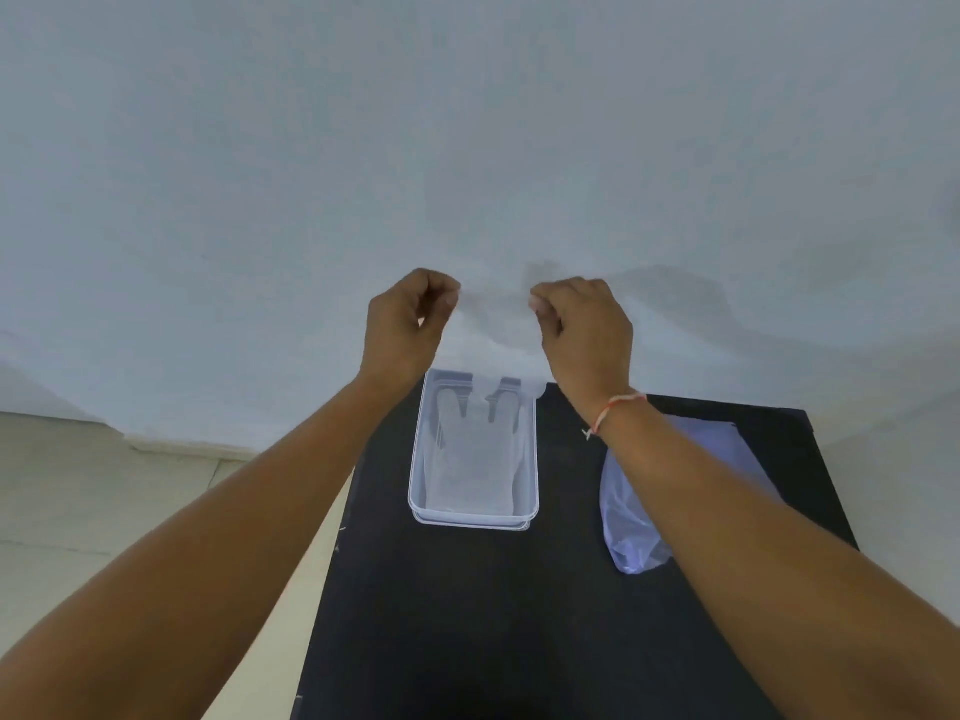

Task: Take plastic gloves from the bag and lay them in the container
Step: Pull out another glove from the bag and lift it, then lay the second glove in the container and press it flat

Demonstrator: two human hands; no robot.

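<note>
Above the far end of the container (pixel 474 516), both hands are up: left hand (pixel 402 330) and right hand (pixel 587 335) each pinch a top corner of one thin, see-through plastic glove (pixel 493 324), grip clamped on the film, stretched flat between them. It hangs straight down, long axis vertical, its lower edge just reaching the box's far rim. That clear, rectangular tub runs lengthwise toward the person, and a pale glove already lies flat inside. So the drop looks to be down and back toward the body. Right of it, on the black tabletop (pixel 467 615), the crinkly bluish bag (pixel 631 532) lies under the right forearm.
</note>
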